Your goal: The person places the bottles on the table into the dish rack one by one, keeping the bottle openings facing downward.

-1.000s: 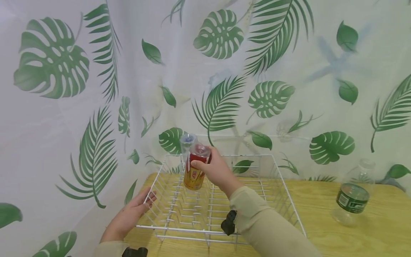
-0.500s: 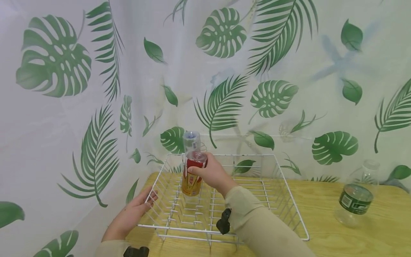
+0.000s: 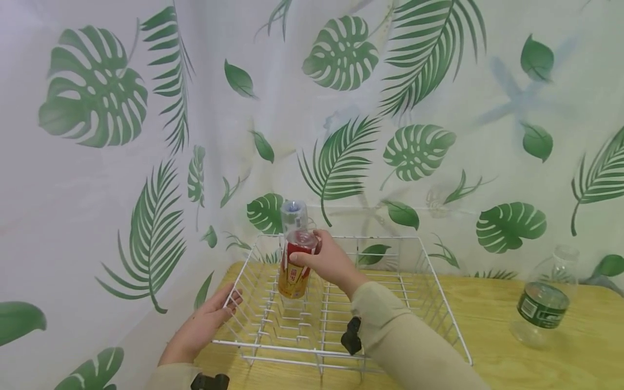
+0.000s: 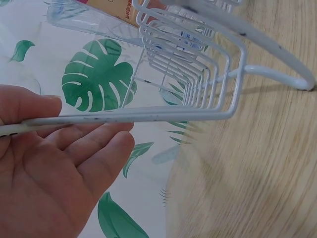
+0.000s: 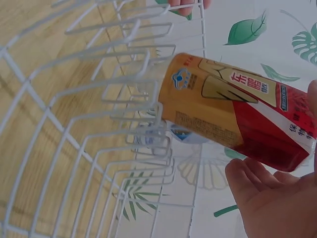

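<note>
My right hand [image 3: 333,264] grips a plastic bottle with a red and gold label [image 3: 294,273] over the left part of a white wire dish rack [image 3: 292,346]. In the right wrist view, the gold end of the bottle [image 5: 213,99] reaches in among the rack's wire prongs, and the fingers [image 5: 262,183] lie around its red end. Just behind it, a clear bottle with a bluish end [image 3: 294,215] stands in the rack, partly hidden. My left hand [image 3: 205,325] holds the rack's left side, the rim wire [image 4: 148,116] running between thumb and fingers in the left wrist view.
On the wooden table [image 3: 439,303], a clear bottle with a green label [image 3: 543,306] stands to the right of the rack. A white covering with green leaf prints [image 3: 414,65] rises behind the table and along its left.
The red and gold bottle has come down a little and stands more upright against the clear bottle; over the last half second it barely moves. My left hand stays at the rack's side.
</note>
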`<state>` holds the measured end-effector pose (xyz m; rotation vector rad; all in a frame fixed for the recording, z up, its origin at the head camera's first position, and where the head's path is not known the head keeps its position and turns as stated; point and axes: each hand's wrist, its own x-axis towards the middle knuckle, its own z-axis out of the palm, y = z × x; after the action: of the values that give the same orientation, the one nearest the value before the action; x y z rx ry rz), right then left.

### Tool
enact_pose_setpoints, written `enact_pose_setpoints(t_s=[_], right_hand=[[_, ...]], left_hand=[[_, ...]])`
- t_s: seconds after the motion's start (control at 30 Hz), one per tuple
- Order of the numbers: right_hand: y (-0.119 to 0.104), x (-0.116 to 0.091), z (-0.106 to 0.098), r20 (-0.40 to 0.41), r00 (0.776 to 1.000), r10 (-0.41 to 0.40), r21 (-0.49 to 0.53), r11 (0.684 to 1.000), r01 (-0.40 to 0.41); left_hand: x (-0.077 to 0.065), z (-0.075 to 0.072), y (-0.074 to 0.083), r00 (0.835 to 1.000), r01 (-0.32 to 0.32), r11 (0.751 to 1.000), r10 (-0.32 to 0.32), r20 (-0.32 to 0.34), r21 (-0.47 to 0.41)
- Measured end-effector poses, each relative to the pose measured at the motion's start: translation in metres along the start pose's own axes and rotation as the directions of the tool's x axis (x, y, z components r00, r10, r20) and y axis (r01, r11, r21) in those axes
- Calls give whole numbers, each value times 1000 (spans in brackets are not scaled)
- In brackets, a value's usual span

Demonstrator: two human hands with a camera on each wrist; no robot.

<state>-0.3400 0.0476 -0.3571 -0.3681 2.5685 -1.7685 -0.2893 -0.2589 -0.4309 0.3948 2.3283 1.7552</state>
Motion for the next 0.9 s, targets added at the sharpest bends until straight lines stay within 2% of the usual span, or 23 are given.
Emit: enact_pose_setpoints(t_s=[0.2, 0.47, 0.57, 0.73, 0.9], right_hand=[[-3, -5, -14, -12, 1000, -1, -61, 998, 0], [-11, -22, -42, 47, 999, -1, -89, 996, 5], [-11, -30, -58, 38, 999, -38, -128, 991, 43], [-10, -57, -93, 3, 991, -131, -116, 985, 131], [-9, -95, -132, -60, 966, -250, -134, 961, 240]], left_hand=[[1, 0, 4, 1000, 7, 1000, -7, -16, 8], [0, 0, -1, 1000, 8, 1000, -8, -3, 3], [1, 1, -3, 1000, 15, 1000, -15, -12, -6], [0, 1, -5, 1000, 9, 1000, -9, -25, 14], [1, 1, -3, 1000, 7, 1000, -6, -23, 11]])
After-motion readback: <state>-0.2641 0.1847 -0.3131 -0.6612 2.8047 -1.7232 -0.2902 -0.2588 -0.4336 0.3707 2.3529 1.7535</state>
